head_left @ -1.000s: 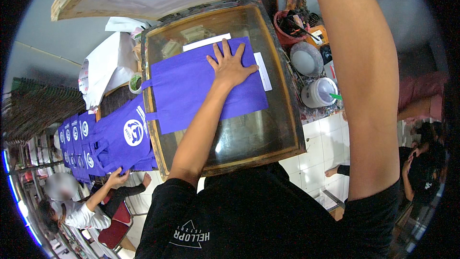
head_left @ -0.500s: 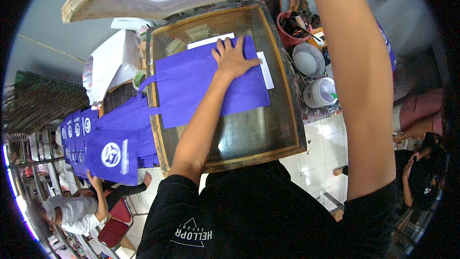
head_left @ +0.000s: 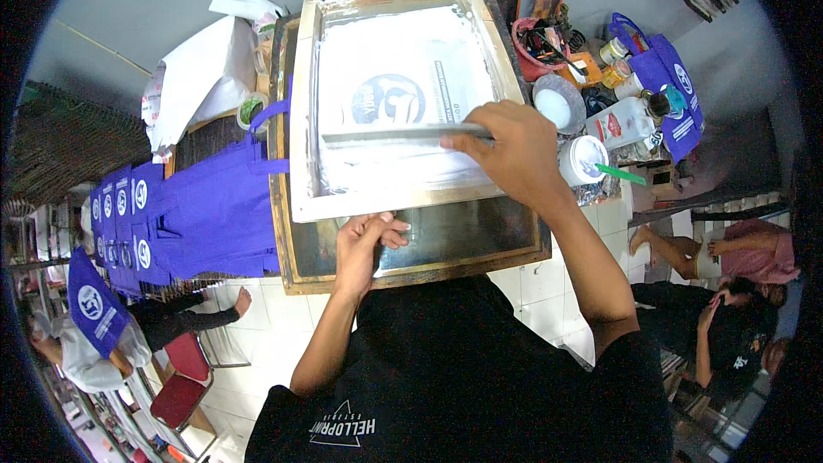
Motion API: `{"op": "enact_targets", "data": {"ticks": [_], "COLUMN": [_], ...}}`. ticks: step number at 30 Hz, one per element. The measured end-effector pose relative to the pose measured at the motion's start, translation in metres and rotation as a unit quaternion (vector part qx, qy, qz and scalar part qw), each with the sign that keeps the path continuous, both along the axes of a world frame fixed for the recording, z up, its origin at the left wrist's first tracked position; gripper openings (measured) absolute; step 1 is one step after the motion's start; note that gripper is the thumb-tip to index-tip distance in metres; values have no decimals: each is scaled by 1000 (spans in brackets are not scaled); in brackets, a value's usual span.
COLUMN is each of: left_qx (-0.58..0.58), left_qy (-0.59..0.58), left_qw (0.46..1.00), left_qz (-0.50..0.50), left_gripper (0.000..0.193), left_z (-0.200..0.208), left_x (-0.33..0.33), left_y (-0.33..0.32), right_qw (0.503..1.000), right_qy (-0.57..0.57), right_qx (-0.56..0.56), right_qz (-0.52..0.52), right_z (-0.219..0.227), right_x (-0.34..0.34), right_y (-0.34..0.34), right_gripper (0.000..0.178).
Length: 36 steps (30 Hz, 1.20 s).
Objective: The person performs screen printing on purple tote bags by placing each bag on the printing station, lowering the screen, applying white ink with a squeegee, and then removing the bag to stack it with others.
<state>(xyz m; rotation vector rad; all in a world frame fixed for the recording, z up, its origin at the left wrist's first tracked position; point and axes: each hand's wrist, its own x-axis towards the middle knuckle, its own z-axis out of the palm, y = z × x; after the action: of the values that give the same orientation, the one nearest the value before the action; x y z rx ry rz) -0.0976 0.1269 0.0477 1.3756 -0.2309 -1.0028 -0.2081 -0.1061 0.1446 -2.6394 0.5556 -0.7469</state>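
Note:
In my right hand (head_left: 520,153) is the end of a long, thin squeegee (head_left: 394,131), lying across the mesh of a wooden-framed printing screen (head_left: 309,208). White ink covers much of the mesh around a round logo (head_left: 390,101). The screen lies lowered over a glass-topped printing table (head_left: 446,236). My left hand (head_left: 364,244) is just below the screen's near edge, fingers loosely bent and apart, with nothing in them. The purple bag on the glass is mostly hidden under the screen; its handles (head_left: 273,166) stick out at the left.
Printed purple bags (head_left: 129,197) and plain ones (head_left: 223,206) lie to the left. At right are a white ink tub (head_left: 583,160) with a green stick, a bowl (head_left: 557,105), a red basket (head_left: 536,47) and a bottle (head_left: 621,124). A person (head_left: 86,343) holds a bag at lower left; others sit at right.
The raised screen has come down over the purple bag. My left hand has left the bag for the screen's near edge. My right arm has come down, its hand now on the squeegee.

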Motion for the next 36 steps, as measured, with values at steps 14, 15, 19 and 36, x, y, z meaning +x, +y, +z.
{"op": "enact_targets", "data": {"ticks": [14,15,19,36], "left_qx": [46,50,60,26], "left_qy": [30,28,50,-303], "left_qw": [998,998,996,945], "left_qz": [-32,-31,-37,-120], "left_gripper": [27,26,24,28], "left_z": [-30,-28,-23,62], "left_x": [5,5,9,116], "left_y": [6,5,5,-74], "right_qw": [992,992,992,982], "right_qy": [78,73,88,159], "right_qx": [-51,-59,-79,-75], "right_qz": [84,84,51,-73], "right_z": [-67,-71,-76,-69], "right_x": [35,47,109,172], "right_y": [-20,-32,-95,-150], "right_gripper": [45,47,57,74]}}
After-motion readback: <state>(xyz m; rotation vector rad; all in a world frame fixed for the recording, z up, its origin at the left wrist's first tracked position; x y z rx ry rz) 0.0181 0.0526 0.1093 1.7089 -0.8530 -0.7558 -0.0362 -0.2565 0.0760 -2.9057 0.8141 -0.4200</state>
